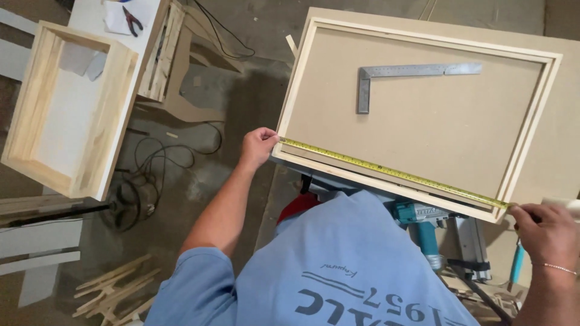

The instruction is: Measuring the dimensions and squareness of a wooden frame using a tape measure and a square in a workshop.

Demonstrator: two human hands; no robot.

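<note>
A shallow wooden frame (314, 36) with a brown board bottom lies on a workbench in front of me. A yellow tape measure (393, 172) is stretched along its near rail from corner to corner. My left hand (258, 145) pinches the tape's end against the frame's left corner. My right hand (547, 232) holds the tape's other end at the right corner. A steel try square (386, 75) rests inside the frame, near its far side.
A pale wooden box (115, 102) stands at the left, beside a white table with red pliers (132, 21). Black cables (157, 160) and wood offcuts (115, 290) lie on the concrete floor. A teal power tool (420, 223) sits under the bench's near edge.
</note>
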